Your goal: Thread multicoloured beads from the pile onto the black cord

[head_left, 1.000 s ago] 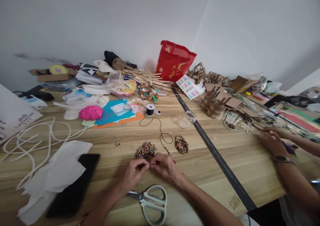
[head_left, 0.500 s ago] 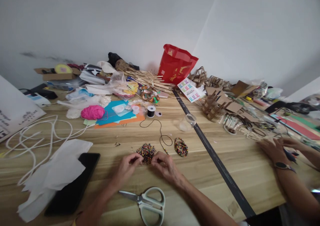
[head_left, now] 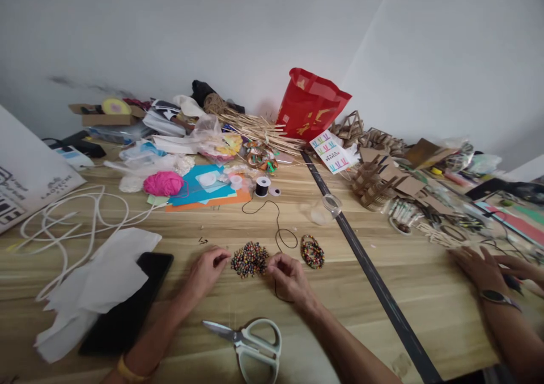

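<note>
A heap of small multicoloured beads (head_left: 250,259) lies on the table between my hands. My left hand (head_left: 209,269) is at its left edge, thumb and fingertips pinched together; anything in the pinch is too small to make out. At the right edge of the heap, my right hand (head_left: 289,276) is closed on a thin black cord (head_left: 278,225), which runs down from a spool (head_left: 262,186) and shows again below the fingers. Several beaded bracelets (head_left: 312,252) lie just right of that hand. Scissors (head_left: 250,341) with pale handles rest partly spread in front of me.
At left are a black tablet-like slab (head_left: 123,310), crumpled white paper (head_left: 100,276) and white cable (head_left: 63,220). A clear jar (head_left: 327,208) stands beside the dark table strip (head_left: 374,276). Craft materials and a red bag (head_left: 312,103) line the back. Another person's hands (head_left: 482,268) work at right.
My left hand has drawn back leftward from the beads, and my right hand has shifted slightly right. Cord now shows below my right hand. The view has turned slightly left.
</note>
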The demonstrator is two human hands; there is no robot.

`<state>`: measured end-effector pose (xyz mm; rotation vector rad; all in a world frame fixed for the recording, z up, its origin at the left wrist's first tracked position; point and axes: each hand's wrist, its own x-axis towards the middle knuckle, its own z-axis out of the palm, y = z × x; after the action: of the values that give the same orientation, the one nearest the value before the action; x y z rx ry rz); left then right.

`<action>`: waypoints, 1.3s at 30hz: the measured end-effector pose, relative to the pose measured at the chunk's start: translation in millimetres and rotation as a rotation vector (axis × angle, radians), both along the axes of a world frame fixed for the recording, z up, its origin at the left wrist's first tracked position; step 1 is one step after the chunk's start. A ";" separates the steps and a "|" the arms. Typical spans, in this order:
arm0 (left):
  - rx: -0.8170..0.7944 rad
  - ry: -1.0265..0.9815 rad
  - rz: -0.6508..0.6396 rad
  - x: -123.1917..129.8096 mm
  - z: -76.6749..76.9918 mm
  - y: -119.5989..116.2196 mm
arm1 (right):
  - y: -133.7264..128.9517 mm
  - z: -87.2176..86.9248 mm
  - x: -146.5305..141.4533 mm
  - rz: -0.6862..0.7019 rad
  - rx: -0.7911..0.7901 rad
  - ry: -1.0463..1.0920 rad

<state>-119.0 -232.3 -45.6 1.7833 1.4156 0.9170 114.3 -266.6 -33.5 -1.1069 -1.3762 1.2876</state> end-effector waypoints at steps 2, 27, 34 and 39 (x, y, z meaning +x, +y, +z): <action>0.000 0.015 -0.018 1.2 -0.1 -0.7 | 0.9 -1.7 0.7 0.022 -0.044 0.055; 0.076 0.144 -0.141 17.1 9.0 -2.2 | -5.8 -18.7 -2.7 0.156 0.073 -0.244; 0.174 0.290 -0.215 20.0 17.6 -1.8 | -1.4 -12.5 -6.9 0.148 -0.013 -0.083; 0.225 0.358 -0.287 22.4 18.9 1.4 | 2.2 -9.4 -14.1 0.120 -0.096 0.059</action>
<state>-96.6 -230.9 -26.6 2.3394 1.2523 0.6472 100.2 -264.4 -42.9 -1.0547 -1.3664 1.4746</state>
